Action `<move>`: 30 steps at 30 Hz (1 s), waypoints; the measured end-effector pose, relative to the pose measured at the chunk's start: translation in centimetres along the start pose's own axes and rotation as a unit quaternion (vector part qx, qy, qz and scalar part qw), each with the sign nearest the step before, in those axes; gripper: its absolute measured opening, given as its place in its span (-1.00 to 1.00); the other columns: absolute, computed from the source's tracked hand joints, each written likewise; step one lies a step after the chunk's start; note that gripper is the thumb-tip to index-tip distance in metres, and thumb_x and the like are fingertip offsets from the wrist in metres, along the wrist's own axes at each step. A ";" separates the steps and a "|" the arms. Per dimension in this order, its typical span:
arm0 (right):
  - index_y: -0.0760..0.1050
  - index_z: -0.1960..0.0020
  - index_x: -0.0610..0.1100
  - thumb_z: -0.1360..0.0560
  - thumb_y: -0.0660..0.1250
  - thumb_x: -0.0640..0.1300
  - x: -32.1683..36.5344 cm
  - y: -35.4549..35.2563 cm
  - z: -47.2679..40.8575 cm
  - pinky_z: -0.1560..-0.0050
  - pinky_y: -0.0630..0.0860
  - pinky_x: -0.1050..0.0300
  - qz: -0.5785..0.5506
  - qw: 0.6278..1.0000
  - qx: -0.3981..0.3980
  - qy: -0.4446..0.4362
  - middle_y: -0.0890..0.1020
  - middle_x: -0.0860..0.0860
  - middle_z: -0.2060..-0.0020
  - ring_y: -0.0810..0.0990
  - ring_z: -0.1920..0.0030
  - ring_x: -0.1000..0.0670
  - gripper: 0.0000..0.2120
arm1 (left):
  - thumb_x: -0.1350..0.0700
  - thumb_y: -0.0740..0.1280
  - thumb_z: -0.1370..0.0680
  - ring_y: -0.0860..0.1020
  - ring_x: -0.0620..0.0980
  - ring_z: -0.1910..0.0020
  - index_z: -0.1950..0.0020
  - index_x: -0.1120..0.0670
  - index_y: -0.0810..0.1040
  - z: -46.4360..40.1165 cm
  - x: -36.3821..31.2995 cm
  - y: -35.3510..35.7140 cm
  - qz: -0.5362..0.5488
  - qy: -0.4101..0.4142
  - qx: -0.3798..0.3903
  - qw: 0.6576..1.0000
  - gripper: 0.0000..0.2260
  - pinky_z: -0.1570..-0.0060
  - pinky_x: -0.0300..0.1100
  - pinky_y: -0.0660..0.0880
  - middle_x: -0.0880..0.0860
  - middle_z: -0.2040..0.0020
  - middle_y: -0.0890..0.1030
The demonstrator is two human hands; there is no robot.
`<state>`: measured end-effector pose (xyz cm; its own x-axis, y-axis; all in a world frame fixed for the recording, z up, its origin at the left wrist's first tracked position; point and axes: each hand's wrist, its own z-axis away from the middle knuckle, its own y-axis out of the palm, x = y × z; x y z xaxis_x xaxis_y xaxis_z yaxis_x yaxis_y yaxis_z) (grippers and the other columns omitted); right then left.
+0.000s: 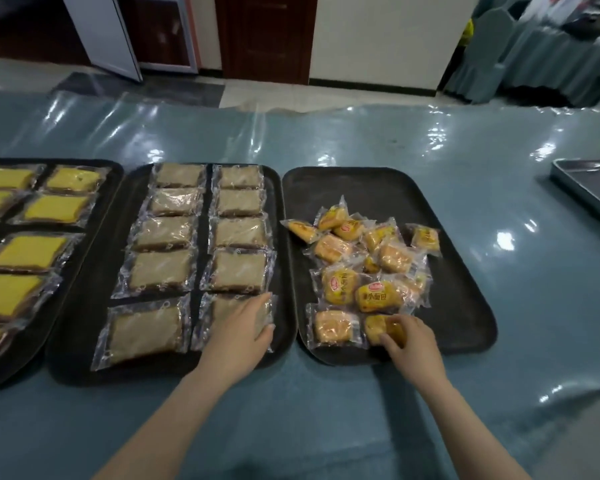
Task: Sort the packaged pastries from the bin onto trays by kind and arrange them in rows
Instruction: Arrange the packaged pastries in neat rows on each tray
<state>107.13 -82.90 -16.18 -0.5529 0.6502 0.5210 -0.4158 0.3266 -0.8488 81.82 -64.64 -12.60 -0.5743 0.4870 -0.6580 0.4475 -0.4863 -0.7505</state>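
A small bun packet (386, 329) is pinched by the right hand (411, 342) on the right tray (465, 306). A brown cake packet (229, 320) (middle tray (284, 341)) is pressed under the left hand (245, 329), fingers straight and together.

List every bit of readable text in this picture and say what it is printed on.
"小面包": on the yellow bun packet in the right tray.
Red oval logos on that packet and its neighbour: too blurred to read.
Print on the other bun packets: too small to read.
The brown and yellow cake wrappers show no legible text.
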 end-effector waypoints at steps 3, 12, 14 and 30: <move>0.40 -0.33 0.02 -0.41 0.44 0.16 -2.4 -0.9 -1.8 -0.21 0.40 0.05 0.005 0.992 0.107 -0.073 0.48 0.10 -0.19 0.37 -0.26 -0.02 -0.44 | 0.06 0.27 -0.56 0.36 -0.14 -0.31 -0.42 -0.09 0.32 -0.8 -3.2 3.9 0.014 -0.007 0.001 1.000 -0.57 -0.21 -0.30 0.27 -0.08 -0.39 0.39; 0.27 -0.46 0.09 -0.48 0.29 0.25 -4.9 -0.1 -5.8 -0.47 0.11 -0.09 0.091 0.971 0.105 -0.193 0.18 0.05 -0.52 0.11 -0.49 -0.07 -0.39 | -0.06 0.20 -0.58 -0.25 0.11 -0.50 -0.52 -0.20 -0.15 -3.4 -7.4 14.4 -0.175 -0.053 0.092 0.979 -0.36 -0.41 -0.04 -0.19 0.04 -0.54 -0.26; 0.26 -0.46 0.09 -0.49 0.28 0.23 -4.9 0.1 -7.3 -0.48 0.10 -0.13 0.088 0.969 0.106 -0.206 0.17 0.02 -0.53 0.12 -0.50 -0.08 -0.41 | -0.08 0.15 -0.60 -0.29 0.15 -0.49 -0.49 -0.20 -0.27 -4.1 -7.5 15.1 -0.219 -0.060 0.091 0.970 -0.34 -0.39 -0.04 -0.26 0.09 -0.53 -0.30; 0.32 -0.30 0.16 -0.36 0.40 0.25 -6.3 -1.4 -8.2 -0.49 -0.12 -0.14 0.040 0.957 0.184 -0.223 0.27 0.13 -0.48 0.01 -0.54 0.02 -0.42 | 0.11 0.45 -0.38 0.52 0.05 -0.15 -0.37 0.02 0.21 -5.4 -7.6 14.1 -0.078 -0.105 -0.034 0.991 -0.35 -0.07 -0.09 0.46 0.05 -0.25 0.50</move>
<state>117.18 -81.86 -18.99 -0.8121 0.2798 0.5120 -0.5401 -0.0287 -0.8411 96.13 -71.28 -18.51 -0.7664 0.3875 -0.5124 0.3840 -0.3631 -0.8489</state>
